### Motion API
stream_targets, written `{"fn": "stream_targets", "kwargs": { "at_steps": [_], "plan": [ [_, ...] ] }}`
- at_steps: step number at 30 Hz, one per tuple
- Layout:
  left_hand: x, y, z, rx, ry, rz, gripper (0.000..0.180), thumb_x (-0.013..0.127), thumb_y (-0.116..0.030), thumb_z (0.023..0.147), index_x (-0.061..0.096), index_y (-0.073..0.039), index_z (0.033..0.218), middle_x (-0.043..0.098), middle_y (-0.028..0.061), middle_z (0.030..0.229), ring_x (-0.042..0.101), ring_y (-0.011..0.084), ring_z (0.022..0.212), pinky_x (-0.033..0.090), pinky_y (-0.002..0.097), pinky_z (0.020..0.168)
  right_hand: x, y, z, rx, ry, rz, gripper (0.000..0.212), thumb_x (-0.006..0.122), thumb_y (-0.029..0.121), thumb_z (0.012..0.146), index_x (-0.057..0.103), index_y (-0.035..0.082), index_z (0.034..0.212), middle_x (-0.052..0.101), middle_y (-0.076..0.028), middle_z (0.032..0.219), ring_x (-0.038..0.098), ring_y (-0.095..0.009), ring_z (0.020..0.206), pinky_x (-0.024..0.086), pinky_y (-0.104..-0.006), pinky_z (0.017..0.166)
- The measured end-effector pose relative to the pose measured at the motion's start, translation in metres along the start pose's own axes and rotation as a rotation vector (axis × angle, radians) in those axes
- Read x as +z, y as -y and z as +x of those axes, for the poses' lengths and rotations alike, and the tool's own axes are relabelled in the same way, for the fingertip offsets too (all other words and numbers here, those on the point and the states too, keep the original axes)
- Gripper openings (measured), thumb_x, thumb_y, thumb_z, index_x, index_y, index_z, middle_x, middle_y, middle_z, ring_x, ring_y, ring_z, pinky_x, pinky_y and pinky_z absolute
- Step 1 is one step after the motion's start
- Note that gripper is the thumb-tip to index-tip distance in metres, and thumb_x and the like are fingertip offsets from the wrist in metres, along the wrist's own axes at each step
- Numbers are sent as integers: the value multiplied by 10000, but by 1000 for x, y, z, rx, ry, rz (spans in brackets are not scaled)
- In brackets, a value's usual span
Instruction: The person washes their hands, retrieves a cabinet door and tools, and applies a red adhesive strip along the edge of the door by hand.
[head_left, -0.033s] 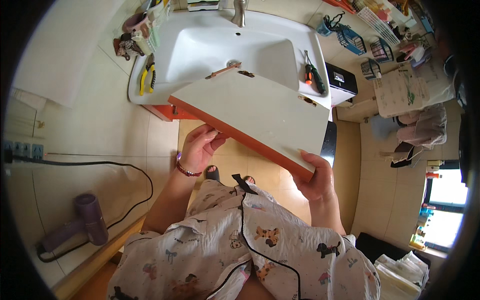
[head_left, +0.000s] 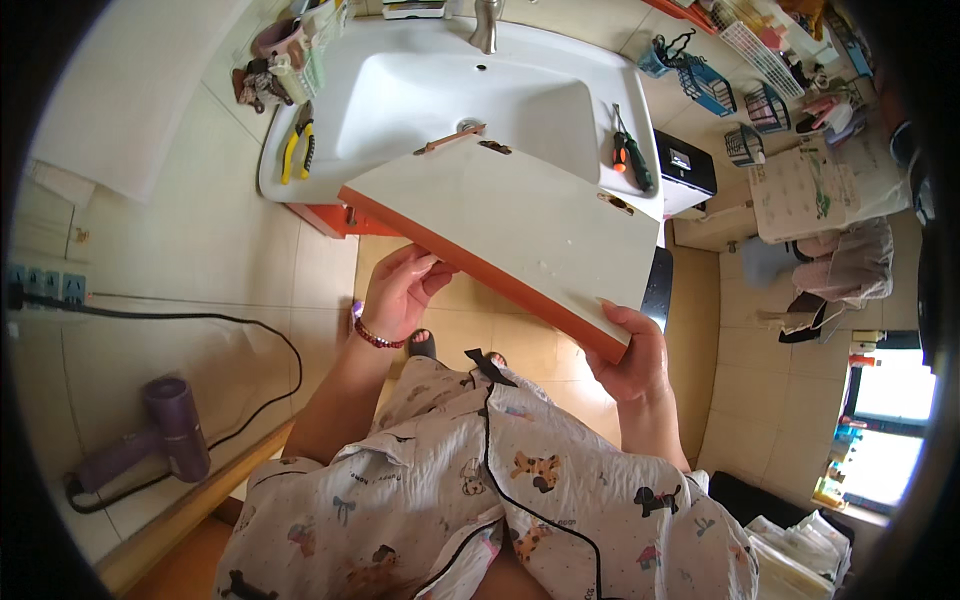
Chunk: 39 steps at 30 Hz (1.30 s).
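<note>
A cabinet door (head_left: 520, 230), white on its upward face with an orange edge, is held tilted in front of me, its far part over the sink's front rim. Dark hinge fittings show along its far edge. My right hand (head_left: 632, 352) grips its near right corner, thumb on the white face and fingers beneath. At the near edge, left of the middle, my left hand (head_left: 402, 290) has bent fingers against the orange edge; some fingertips are hidden under the door. A bead bracelet circles that wrist.
Beyond the door is a white sink (head_left: 360, 130) with a faucet (head_left: 486, 28). Yellow-handled pliers (head_left: 297, 148) lie on its left rim; an orange-and-black screwdriver (head_left: 619, 150) and a green-handled one (head_left: 636, 162) lie on the right. A hair dryer (head_left: 175, 430) and its cord are at lower left.
</note>
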<state>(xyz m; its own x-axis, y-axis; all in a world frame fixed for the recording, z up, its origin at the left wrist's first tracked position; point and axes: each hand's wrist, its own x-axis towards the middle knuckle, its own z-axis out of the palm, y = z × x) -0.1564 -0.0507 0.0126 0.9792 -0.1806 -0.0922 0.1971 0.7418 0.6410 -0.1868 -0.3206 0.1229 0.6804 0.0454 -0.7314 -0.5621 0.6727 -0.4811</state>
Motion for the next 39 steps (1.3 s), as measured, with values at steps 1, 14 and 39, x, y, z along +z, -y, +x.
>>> {"fn": "stream_targets", "kwargs": {
  "at_steps": [1,14,39],
  "plan": [
    [2,2,0,17,-16,-2,260,472,-63,900,551,55,1118,610,111,1086,608,211,1004,501,300,862,-1,2,1,22,7,7,250,568,105,821,545,-31,1030,590,-113,972,604,-231,881,525,-306,715],
    [40,-38,27,-3,-206,-47,182,463,-161,853,591,-39,899,641,97,827,525,123,633,417,246,577,45,31,-15,10,247,7,459,492,282,907,437,-96,1161,534,-243,1111,562,-320,1066,587,-254,607],
    [60,-40,16,145,-301,305,124,487,-117,815,566,-29,852,603,86,785,395,66,503,306,215,457,77,17,75,-1406,153,-2144,328,758,203,656,552,70,874,534,-88,831,579,-292,733,486,-361,623]
  ]
}}
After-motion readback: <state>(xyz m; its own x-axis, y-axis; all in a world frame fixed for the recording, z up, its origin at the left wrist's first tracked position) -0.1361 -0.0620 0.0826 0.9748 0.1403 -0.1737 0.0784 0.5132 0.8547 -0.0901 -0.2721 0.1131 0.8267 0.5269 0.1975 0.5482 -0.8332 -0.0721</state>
